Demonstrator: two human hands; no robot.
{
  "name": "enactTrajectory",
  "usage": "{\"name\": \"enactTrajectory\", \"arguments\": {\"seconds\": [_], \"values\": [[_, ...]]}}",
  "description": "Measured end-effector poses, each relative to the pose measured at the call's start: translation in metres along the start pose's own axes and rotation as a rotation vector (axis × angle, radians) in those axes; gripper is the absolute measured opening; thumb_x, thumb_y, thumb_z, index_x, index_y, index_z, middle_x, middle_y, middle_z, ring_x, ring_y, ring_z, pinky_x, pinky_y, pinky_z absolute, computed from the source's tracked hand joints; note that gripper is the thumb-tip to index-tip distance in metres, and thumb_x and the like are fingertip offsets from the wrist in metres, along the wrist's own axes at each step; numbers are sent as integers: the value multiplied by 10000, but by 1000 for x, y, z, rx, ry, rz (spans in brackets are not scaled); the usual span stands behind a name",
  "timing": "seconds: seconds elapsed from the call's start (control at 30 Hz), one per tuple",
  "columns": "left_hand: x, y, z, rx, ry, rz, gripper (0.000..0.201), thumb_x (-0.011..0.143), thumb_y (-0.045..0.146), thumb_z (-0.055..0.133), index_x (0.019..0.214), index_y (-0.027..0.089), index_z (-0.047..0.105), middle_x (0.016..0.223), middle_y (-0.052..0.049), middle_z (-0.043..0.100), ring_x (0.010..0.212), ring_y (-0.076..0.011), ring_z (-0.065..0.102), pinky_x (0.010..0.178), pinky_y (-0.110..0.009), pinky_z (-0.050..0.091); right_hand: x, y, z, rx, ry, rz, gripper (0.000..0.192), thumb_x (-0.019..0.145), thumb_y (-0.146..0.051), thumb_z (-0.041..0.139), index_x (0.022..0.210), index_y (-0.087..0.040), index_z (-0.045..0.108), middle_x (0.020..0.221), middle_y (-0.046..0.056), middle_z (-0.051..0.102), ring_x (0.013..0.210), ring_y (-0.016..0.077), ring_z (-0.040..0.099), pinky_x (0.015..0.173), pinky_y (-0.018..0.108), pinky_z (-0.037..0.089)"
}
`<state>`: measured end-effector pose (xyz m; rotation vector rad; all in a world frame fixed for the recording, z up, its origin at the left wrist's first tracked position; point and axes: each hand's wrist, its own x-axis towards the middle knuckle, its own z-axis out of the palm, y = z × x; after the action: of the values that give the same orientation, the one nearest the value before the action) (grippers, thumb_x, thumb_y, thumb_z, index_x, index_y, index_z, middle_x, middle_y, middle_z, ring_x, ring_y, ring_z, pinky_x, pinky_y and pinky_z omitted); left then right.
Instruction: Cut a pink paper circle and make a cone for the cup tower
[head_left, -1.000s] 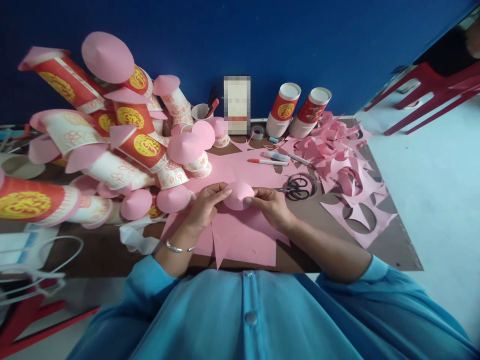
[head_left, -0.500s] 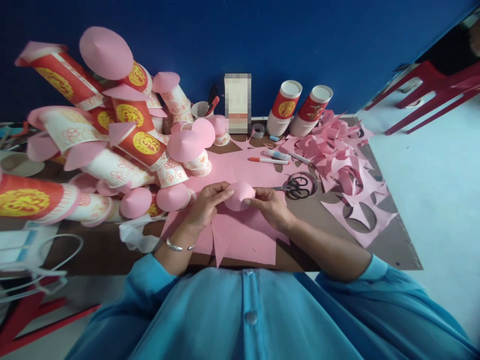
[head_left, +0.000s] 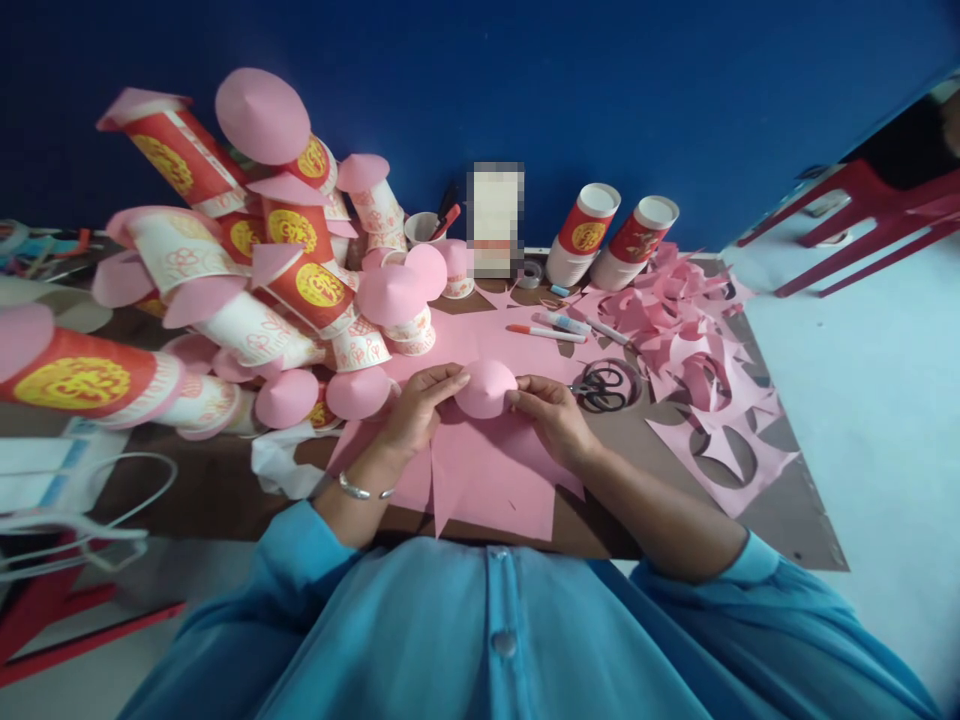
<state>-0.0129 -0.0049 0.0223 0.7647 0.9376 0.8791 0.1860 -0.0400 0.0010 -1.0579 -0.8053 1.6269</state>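
A small pink paper cone (head_left: 487, 388) is held between both hands above the table, its point facing up toward me. My left hand (head_left: 421, 405) pinches the cone's left edge between thumb and fingers. On the opposite edge, my right hand (head_left: 553, 412) grips it the same way. Beneath them lie pink paper sheets (head_left: 495, 490). Black-handled scissors (head_left: 601, 388) rest just beyond my right hand, beside a roll of tape. Left of my hands, paper cups topped with pink cones, such as a red one (head_left: 319, 285), are piled up.
Two stacks of paper cups (head_left: 587, 235) stand at the back near the blue wall. Pink paper scraps (head_left: 697, 340) heap along the right side. Pens (head_left: 547, 333) lie behind the scissors. A red plastic stool (head_left: 862, 215) is at far right, with a white cable (head_left: 142, 460) at left.
The view has shifted slightly, so the piled cups sit further right in the picture. Both hands keep their hold on the pink cone, with little visible movement.
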Motion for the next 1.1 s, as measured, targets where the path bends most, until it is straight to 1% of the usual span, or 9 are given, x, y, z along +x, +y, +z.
{"name": "enactTrajectory", "arguments": {"seconds": [0.13,0.23,0.3,0.4,0.5,0.7,0.8,0.9,1.1], "values": [[0,0,0,1,16,4,378,689,458,891,812,143,723,757,-17,675,733,-146,592,683,-251,450,2,-1,-3,-61,32,-14,288,728,-450,873,702,-199,734,667,-22,624,640,117,466,657,278,341],[1,0,-2,10,-62,-24,430,672,495,899,861,138,748,761,-28,690,764,-166,617,686,-255,440,3,-2,-3,-79,55,-15,301,705,-465,872,692,-203,726,662,-20,614,638,125,461,653,283,345],[1,-1,-2,26,-116,-39,446,653,494,912,860,130,760,748,-39,698,785,-186,636,705,-270,440,3,-3,-3,-76,35,-12,293,706,-461,870,694,-205,728,669,-16,619,646,129,470,660,283,356],[2,-3,-3,48,-150,-35,405,680,457,902,871,124,775,768,-57,718,826,-213,653,764,-309,458,1,-4,-1,-68,-7,-4,289,709,-467,873,737,-213,740,686,-15,626,661,133,493,679,284,383],[3,-7,-4,72,-182,1,360,723,418,879,905,121,789,801,-61,730,840,-206,646,799,-317,453,0,-4,1,-56,-38,-7,311,681,-472,899,791,-223,748,718,-16,648,693,145,525,719,292,419],[5,-8,-3,143,-246,64,368,718,423,880,915,122,800,827,-58,732,834,-184,634,794,-292,446,2,-5,2,-59,-124,-31,270,665,-413,918,731,-211,751,749,-3,692,772,173,577,829,322,451],[4,-3,-2,110,-217,69,378,701,440,882,883,120,795,793,-60,726,769,-171,624,756,-292,466,5,-10,2,-53,-164,-62,265,678,-419,902,784,-211,776,784,6,705,777,176,582,826,324,458],[2,3,-1,49,-166,80,400,680,462,888,843,112,781,751,-65,715,699,-162,607,696,-294,480,6,-17,3,-59,-161,-90,289,662,-427,912,802,-209,783,766,1,687,725,152,558,771,306,452],[-2,8,1,-73,-111,78,334,664,397,908,793,130,756,735,-39,698,694,-148,608,626,-247,469,9,-26,5,-94,-114,-125,318,676,-466,914,706,-190,758,687,4,660,671,127,541,699,284,426]]}}
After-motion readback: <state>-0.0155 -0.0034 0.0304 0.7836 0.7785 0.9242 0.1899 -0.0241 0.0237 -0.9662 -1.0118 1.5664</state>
